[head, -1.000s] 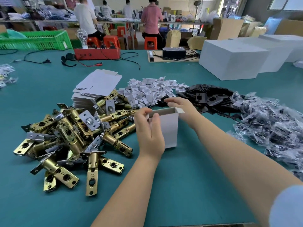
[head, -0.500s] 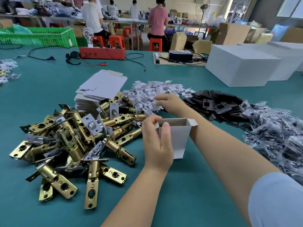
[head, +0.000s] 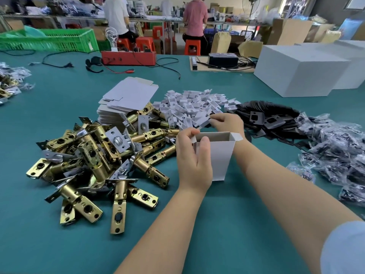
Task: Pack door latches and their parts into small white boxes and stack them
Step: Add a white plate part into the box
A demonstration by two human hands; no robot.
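Green table (head: 59,244): small white box (head: 221,155) upright, open — left hand (head: 192,155) grips its rim; right hand (head: 227,122) pinches a white insert (head: 203,119). Risk — unsupported box tips, fouling latches (head: 94,161) alongside.

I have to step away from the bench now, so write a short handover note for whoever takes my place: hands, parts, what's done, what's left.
Left hand grips the left wall of the open white box, which stands upright on the green table.
Right hand reaches behind the box and pinches a piece from the white insert pile.
Latches lie heaped left of the box, flat box blanks behind them, black plates and bagged parts to the right.
Done: one box folded open; nothing visible inside.
Left: fill it with an insert, latch, plate and bag, close it, stack it, repeat.
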